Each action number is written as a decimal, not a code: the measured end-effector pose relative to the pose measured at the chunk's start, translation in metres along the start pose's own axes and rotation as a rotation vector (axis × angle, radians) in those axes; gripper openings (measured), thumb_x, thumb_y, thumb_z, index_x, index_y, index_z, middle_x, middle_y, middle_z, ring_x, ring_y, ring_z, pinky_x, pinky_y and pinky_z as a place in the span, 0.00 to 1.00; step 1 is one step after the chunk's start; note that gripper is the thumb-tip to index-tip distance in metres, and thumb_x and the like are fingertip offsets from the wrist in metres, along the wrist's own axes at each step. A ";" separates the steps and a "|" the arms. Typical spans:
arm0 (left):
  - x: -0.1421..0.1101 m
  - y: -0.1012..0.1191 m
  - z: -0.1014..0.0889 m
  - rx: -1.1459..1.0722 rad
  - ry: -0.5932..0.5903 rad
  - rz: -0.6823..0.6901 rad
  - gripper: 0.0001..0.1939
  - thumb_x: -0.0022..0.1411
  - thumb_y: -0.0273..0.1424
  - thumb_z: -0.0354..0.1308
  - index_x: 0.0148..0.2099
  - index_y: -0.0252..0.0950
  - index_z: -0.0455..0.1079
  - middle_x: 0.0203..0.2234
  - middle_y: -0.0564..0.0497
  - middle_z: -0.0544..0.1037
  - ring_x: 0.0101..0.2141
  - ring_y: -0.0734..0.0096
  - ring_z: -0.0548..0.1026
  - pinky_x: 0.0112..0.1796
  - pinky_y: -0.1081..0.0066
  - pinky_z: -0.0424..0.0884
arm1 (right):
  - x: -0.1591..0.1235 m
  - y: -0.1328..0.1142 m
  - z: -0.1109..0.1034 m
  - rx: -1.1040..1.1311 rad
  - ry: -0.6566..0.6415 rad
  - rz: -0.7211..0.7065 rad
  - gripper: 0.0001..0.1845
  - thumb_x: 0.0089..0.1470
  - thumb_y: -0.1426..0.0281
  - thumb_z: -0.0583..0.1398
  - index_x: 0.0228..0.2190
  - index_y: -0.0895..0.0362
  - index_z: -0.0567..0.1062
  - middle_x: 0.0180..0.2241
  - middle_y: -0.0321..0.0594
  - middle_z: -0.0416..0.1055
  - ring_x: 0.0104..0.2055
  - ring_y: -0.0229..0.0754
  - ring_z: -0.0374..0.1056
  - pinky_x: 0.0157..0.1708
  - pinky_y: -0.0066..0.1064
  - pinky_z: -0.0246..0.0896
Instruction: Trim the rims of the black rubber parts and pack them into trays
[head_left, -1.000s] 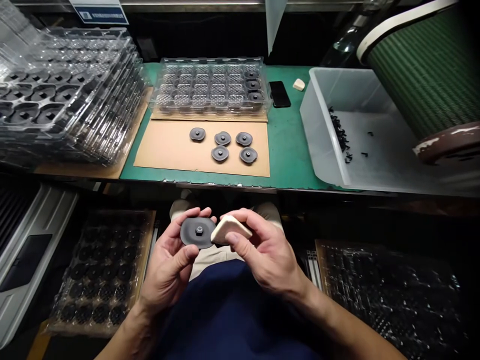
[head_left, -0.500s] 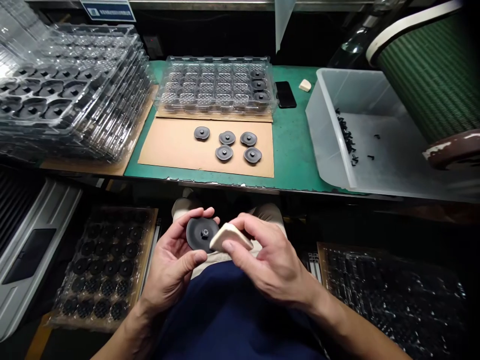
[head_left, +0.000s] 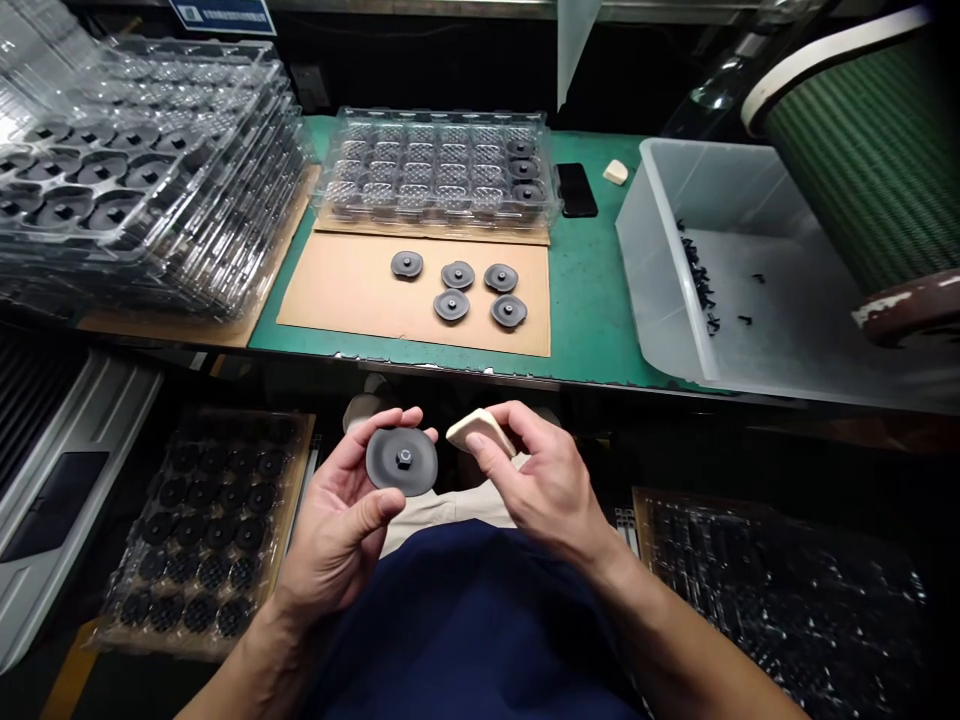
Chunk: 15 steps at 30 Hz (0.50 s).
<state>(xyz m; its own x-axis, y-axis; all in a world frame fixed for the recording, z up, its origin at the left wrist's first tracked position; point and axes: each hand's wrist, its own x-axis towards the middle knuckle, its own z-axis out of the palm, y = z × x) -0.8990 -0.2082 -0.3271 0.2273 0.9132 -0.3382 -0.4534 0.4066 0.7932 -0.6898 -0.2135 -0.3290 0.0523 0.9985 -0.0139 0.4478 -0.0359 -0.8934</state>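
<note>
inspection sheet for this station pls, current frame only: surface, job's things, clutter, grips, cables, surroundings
Surface: green bench mat with a cardboard sheet on it.
Job's things: dark disc with a centre nut, in the left hand; beige block in the right hand, apart from the disc.
Clutter: five loose discs on the cardboard; clear tray behind them, three discs in its right column; phone; second beige block.
Grips: both closed on their parts.
Cables: nothing seen.
Surroundings: stacked clear trays left; clear bin with small black parts right; trays of discs below the bench.
</note>
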 end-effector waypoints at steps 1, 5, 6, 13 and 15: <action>0.000 0.001 0.000 -0.007 0.007 -0.003 0.31 0.56 0.30 0.74 0.61 0.40 0.74 0.65 0.40 0.71 0.61 0.47 0.74 0.61 0.60 0.72 | 0.000 0.002 0.000 0.081 -0.028 0.063 0.10 0.67 0.61 0.60 0.40 0.54 0.75 0.32 0.36 0.74 0.31 0.38 0.67 0.32 0.32 0.60; 0.001 0.002 0.002 -0.013 0.048 -0.010 0.30 0.56 0.31 0.75 0.60 0.38 0.74 0.62 0.41 0.74 0.59 0.49 0.75 0.62 0.61 0.71 | -0.003 -0.002 -0.002 0.296 -0.127 0.147 0.14 0.68 0.57 0.59 0.42 0.55 0.74 0.31 0.35 0.73 0.31 0.38 0.67 0.30 0.29 0.61; 0.001 0.001 0.003 -0.013 0.055 -0.014 0.30 0.55 0.31 0.75 0.60 0.38 0.74 0.60 0.41 0.75 0.58 0.50 0.76 0.60 0.62 0.72 | -0.004 -0.005 -0.003 0.313 -0.165 0.134 0.14 0.68 0.57 0.59 0.41 0.55 0.75 0.32 0.35 0.74 0.31 0.37 0.67 0.31 0.29 0.61; 0.000 -0.001 0.002 0.006 0.011 0.012 0.32 0.56 0.27 0.74 0.62 0.41 0.73 0.53 0.44 0.79 0.56 0.57 0.78 0.56 0.70 0.74 | -0.005 -0.022 -0.004 0.012 -0.136 -0.173 0.06 0.66 0.67 0.60 0.39 0.56 0.76 0.30 0.35 0.68 0.30 0.36 0.61 0.33 0.31 0.57; -0.001 -0.002 0.001 -0.007 -0.004 0.003 0.32 0.57 0.27 0.73 0.63 0.41 0.73 0.54 0.45 0.78 0.56 0.57 0.78 0.56 0.71 0.74 | -0.005 -0.023 -0.005 0.049 -0.205 -0.162 0.06 0.66 0.67 0.60 0.38 0.56 0.76 0.29 0.33 0.67 0.28 0.35 0.60 0.31 0.30 0.56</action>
<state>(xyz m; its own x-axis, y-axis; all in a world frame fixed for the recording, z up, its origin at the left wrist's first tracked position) -0.8973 -0.2100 -0.3278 0.2292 0.9144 -0.3336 -0.4601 0.4038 0.7907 -0.6963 -0.2181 -0.3061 -0.2004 0.9787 0.0449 0.3915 0.1220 -0.9120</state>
